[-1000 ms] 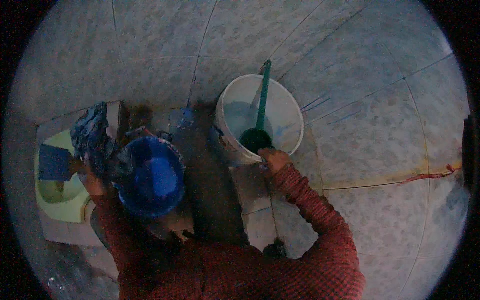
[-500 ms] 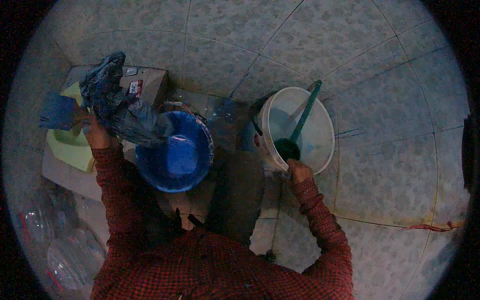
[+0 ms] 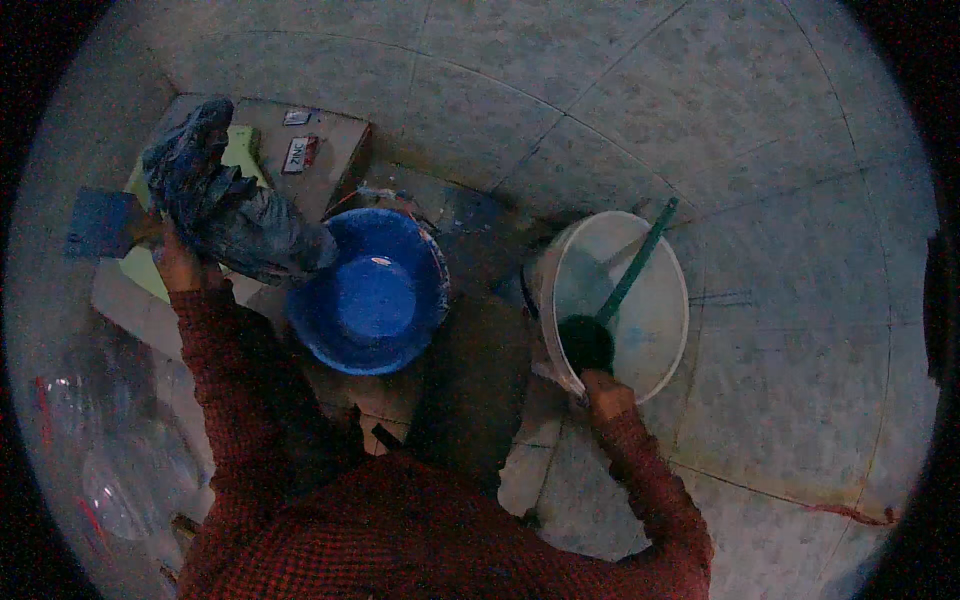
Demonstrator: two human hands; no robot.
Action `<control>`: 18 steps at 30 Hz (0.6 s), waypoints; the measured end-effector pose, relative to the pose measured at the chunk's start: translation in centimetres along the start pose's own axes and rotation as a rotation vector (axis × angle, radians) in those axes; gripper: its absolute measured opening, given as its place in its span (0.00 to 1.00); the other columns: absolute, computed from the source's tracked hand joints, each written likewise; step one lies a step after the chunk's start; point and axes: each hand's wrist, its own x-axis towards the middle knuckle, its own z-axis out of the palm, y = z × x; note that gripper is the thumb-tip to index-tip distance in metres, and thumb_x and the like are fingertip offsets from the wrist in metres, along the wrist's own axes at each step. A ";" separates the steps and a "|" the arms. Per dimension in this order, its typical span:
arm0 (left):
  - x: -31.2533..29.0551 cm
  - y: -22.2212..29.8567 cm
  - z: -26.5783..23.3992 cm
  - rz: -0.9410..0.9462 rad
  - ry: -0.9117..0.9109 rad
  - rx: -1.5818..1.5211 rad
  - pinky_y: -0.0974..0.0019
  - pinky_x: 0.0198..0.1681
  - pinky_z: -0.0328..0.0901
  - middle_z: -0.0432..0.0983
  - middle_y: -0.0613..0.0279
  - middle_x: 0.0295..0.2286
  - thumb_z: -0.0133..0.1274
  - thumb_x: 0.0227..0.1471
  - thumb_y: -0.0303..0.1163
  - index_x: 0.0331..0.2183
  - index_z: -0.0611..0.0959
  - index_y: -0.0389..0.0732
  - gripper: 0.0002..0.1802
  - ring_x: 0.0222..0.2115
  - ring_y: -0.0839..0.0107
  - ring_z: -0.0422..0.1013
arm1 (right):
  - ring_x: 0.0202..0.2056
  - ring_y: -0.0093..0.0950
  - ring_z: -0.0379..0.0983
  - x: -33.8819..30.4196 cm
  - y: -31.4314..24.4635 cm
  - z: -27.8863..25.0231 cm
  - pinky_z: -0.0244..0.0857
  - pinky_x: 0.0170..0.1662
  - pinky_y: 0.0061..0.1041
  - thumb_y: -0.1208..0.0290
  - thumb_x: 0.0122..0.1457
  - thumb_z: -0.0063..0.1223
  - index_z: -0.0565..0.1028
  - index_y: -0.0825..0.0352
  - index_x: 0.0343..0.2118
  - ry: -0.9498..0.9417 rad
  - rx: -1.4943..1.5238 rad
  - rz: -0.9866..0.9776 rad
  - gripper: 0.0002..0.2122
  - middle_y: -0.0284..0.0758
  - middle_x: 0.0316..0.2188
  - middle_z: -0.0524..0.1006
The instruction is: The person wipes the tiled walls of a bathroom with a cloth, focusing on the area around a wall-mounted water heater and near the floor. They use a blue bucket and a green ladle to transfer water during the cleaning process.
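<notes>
My left hand (image 3: 180, 262) is closed around the short handle of a wide, flat brush (image 3: 100, 222) with a blue square end. Against that hand hangs a crumpled grey-blue plastic sheet or bag (image 3: 235, 215), its lower end reaching the rim of a blue basin (image 3: 375, 295). My right hand (image 3: 605, 395) grips the near rim of a white bucket (image 3: 676, 300). Inside the bucket, right by those fingers, rests a dark green round scoop (image 3: 585, 345), its long green handle (image 3: 640, 258) slanting up past the far rim. Whether my fingers also touch the scoop is hidden.
A pale board or box (image 3: 340, 140) lies at the far left, carrying a yellow-green piece (image 3: 243, 150) and small printed labels (image 3: 300, 155). Clear plastic wrapping (image 3: 120, 480) lies at the near left. Tiled wall (image 3: 770, 230) stands behind and right of the bucket. My knees flank the basin.
The whole view has turned slightly, so the basin appears higher and the bucket lower. My left hand, brush and plastic have shifted a little left relative to the board. Both grips look the same.
</notes>
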 end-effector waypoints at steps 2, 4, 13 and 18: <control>1.2 0.4 -0.7 -0.031 0.114 0.030 0.61 0.45 0.59 0.66 0.56 0.41 0.40 0.51 0.40 0.47 0.64 0.37 0.23 0.41 0.63 0.64 | 0.32 0.41 0.67 -2.1 2.5 3.8 0.63 0.31 0.37 0.75 0.43 0.49 0.66 0.67 0.31 -0.017 -0.177 0.050 0.10 0.43 0.30 0.69; 1.9 1.3 -1.3 -0.027 0.144 0.022 0.61 0.45 0.59 0.66 0.56 0.41 0.40 0.51 0.40 0.46 0.65 0.37 0.23 0.41 0.63 0.64 | 0.34 0.42 0.67 -2.2 2.4 3.2 0.63 0.32 0.35 0.75 0.42 0.51 0.67 0.68 0.32 -0.018 -0.147 -0.002 0.11 0.43 0.32 0.70; 3.2 7.2 -3.1 0.109 0.200 0.020 0.60 0.45 0.59 0.66 0.56 0.41 0.40 0.51 0.40 0.46 0.65 0.37 0.23 0.41 0.62 0.64 | 0.34 0.40 0.69 2.1 -7.0 -12.3 0.63 0.38 0.33 0.68 0.43 0.55 0.69 0.67 0.38 -0.178 0.142 -0.063 0.17 0.43 0.31 0.72; 2.9 9.3 -2.5 0.158 0.219 -0.006 0.59 0.45 0.59 0.66 0.56 0.41 0.40 0.51 0.39 0.46 0.65 0.36 0.23 0.41 0.61 0.64 | 0.37 0.39 0.68 12.7 -9.4 -13.7 0.62 0.39 0.33 0.64 0.47 0.50 0.67 0.65 0.40 -0.017 -0.002 -0.403 0.17 0.43 0.34 0.71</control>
